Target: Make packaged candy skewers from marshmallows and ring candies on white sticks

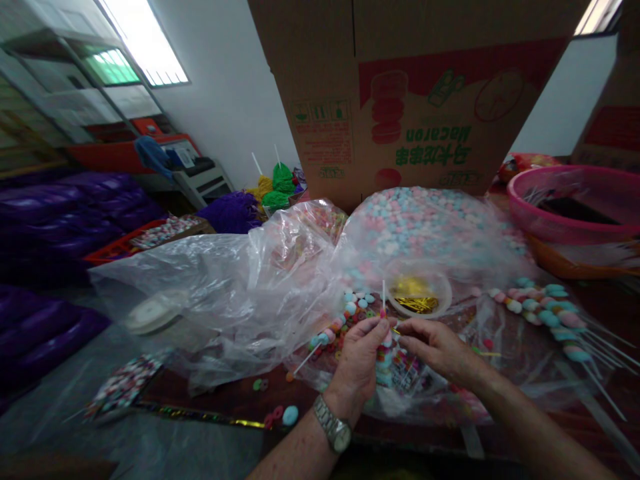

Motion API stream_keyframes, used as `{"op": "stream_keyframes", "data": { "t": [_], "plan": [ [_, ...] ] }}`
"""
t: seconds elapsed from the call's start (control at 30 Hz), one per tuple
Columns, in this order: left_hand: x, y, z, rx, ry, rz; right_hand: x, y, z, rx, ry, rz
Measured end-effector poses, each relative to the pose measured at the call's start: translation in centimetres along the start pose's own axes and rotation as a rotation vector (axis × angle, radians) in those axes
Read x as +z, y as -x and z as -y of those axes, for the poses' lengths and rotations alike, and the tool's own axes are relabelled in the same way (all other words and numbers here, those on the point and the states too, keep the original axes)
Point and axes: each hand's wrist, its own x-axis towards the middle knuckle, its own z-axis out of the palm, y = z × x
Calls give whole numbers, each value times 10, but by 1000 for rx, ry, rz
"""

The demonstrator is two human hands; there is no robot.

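The left hand [359,352] and right hand [434,347] meet, fingertips pinching a candy stick [384,313] upright between them. Just beyond sits a small bowl [419,296] of gold ties; finished candy sticks [540,313] lie right, a cardboard box [415,100] behind.

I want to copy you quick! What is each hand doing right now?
Left hand: closed, pinching the white stick of a candy skewer.
Right hand: fingers pinched at the same skewer, beside the left.
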Motion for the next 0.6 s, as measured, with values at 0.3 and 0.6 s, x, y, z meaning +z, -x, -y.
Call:
{"op": "stream_keyframes", "data": {
  "t": [0.3, 0.6],
  "plan": [
    [18, -44, -15, 86, -173, 59, -52, -60, -47, 94, 437, -176],
    [-14, -23, -4, -54, -211, -72, -61, -63, -65, 64, 581, -41]
  ]
}}
